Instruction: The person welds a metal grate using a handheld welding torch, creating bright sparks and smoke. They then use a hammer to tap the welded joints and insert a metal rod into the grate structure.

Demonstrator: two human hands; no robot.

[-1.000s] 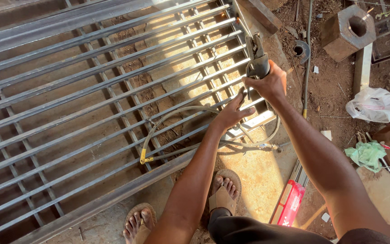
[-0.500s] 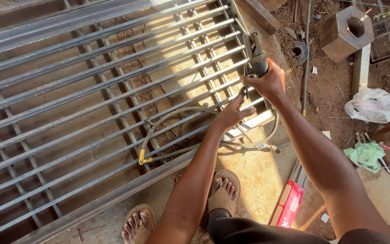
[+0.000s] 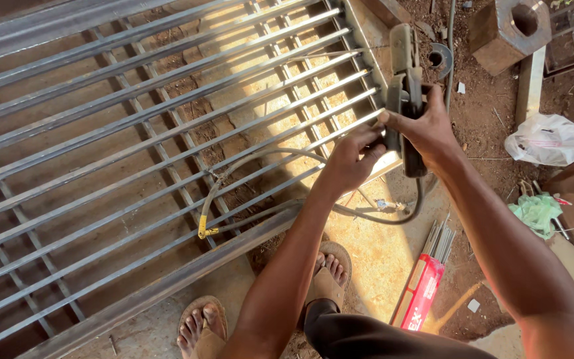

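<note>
From the head camera, looking down: the right hand (image 3: 426, 129) is wrapped around the dark handle of a welding electrode holder (image 3: 403, 86), which stands roughly upright with its clamp end pointing to the far side. The left hand (image 3: 350, 159) sits just beside it on the left, fingers curled, with the fingertips touching the holder's handle next to the right hand's thumb; whether it pinches anything small there cannot be told. A thin welding rod (image 3: 327, 54) runs leftward from the holder's head across the bars. The holder is held above the right edge of a steel bar gate (image 3: 134, 133) that lies flat over bare earth and fills the left and far part of the scene. A grey cable (image 3: 260, 159) loops under the bars and curves back towards the holder's lower end. Near the person, two feet in sandals (image 3: 330, 272) stand on the ground by the gate's frame. To the right lie a red box of welding rods (image 3: 423, 292), a green cloth (image 3: 536, 213), a white plastic bag (image 3: 546, 139) and, farther off, a concrete block with a hole (image 3: 509, 26)
</note>
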